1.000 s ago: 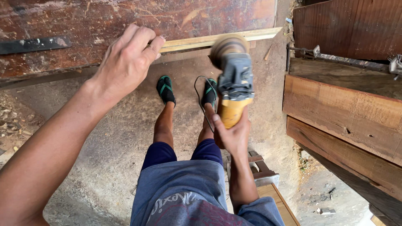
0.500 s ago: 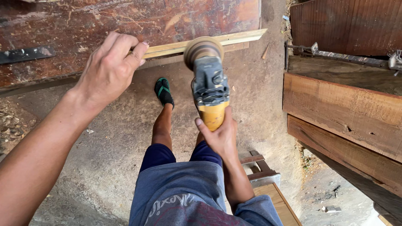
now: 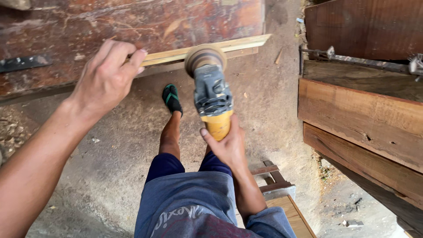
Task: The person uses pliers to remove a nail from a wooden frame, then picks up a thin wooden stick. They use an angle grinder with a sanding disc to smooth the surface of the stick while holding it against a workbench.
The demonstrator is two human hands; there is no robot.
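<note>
Against the pale wooden strip [image 3: 207,48] at the foot of the big reddish panel [image 3: 132,26], your sanding disc [image 3: 205,57] now sits further left than it did a second ago, when it was near the strip's right end. Your right hand [image 3: 227,145] is closed round the yellow handle of the one angle grinder [image 3: 212,94], its grey body pointing up at the strip. Your left hand [image 3: 108,75] has also slid left along the strip; its fingers [image 3: 136,59] are bent and pressed on the strip's upper edge, gripping nothing. The two hands stay apart, one on either side of the tool.

Counted: one grinder, one disc, one strip, two hands. One green sandal [image 3: 172,98] shows on the dusty floor [image 3: 110,145]; a second ago two were in sight, and the grinder now covers the other. Three dark planks [image 3: 365,123] stack at the right, and one small wooden frame [image 3: 271,178] lies by your right elbow.
</note>
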